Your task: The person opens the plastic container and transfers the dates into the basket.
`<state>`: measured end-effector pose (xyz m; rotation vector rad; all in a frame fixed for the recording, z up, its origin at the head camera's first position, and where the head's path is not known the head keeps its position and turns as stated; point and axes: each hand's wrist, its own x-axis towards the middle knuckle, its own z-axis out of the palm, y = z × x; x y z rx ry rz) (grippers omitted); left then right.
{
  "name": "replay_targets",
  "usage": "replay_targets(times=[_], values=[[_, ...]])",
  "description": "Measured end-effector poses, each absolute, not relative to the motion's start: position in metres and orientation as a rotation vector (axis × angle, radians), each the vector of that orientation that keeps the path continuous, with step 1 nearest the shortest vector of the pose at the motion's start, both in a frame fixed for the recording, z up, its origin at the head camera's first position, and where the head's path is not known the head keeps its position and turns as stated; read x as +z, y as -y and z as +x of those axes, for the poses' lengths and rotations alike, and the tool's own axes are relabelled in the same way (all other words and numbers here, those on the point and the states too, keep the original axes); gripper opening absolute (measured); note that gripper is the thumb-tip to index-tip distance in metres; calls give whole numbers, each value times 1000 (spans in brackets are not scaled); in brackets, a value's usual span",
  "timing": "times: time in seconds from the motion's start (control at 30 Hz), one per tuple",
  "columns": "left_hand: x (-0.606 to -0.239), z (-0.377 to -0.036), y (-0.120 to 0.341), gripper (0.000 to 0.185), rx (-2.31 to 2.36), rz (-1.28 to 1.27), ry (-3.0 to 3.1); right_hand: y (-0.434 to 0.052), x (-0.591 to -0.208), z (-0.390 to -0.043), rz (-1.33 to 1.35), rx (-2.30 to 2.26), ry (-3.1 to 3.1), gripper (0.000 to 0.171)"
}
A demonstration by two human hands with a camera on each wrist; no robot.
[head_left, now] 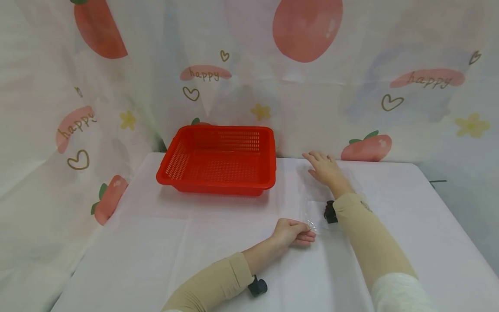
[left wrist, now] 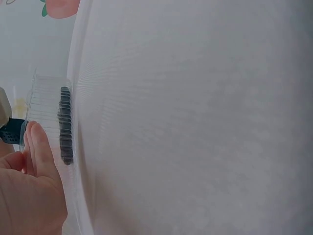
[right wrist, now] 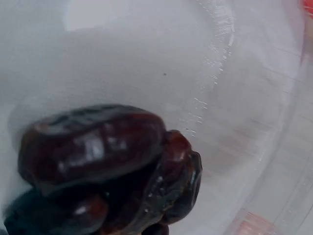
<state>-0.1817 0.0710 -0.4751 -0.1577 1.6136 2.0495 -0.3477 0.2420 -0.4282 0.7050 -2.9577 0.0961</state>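
Observation:
A see-through plastic box (head_left: 317,195) lies on the right part of the table. Dark, glossy dates (right wrist: 93,147) sit clumped inside it, large in the right wrist view. From the side, in the left wrist view, they form a dark row behind the ribbed clear wall. My left hand (head_left: 294,232) pinches the box's near left corner between thumb and fingers. Over the far side of the box, my right hand (head_left: 325,171) reaches out with its fingers spread, and its forearm passes over the box. In the head view the dates are hidden.
Left of the box, toward the back, stands a red perforated plastic basket (head_left: 218,189). A white cloth covers the table (head_left: 156,251). Behind it hangs a printed curtain (head_left: 331,108), close to the table's back edge.

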Motion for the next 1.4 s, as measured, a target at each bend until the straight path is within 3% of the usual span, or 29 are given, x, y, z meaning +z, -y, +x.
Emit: replay_targets(times=[0.3, 0.83, 1.17, 1.4], values=[[-475, -181, -72, 12, 2046, -150, -1620, -245, -426, -345, 677, 88, 2989, 57], [-477, -182, -73, 11, 2065, -159, -1608, -266, -369, -316, 825, 90, 2798, 61], [-476, -181, -72, 11, 2043, -159, -1647, -295, -341, -276, 688, 601, 3071, 69], [-475, -181, -72, 10, 2046, -159, -1633, -327, -351, -246, 524, 848, 3113, 66]])
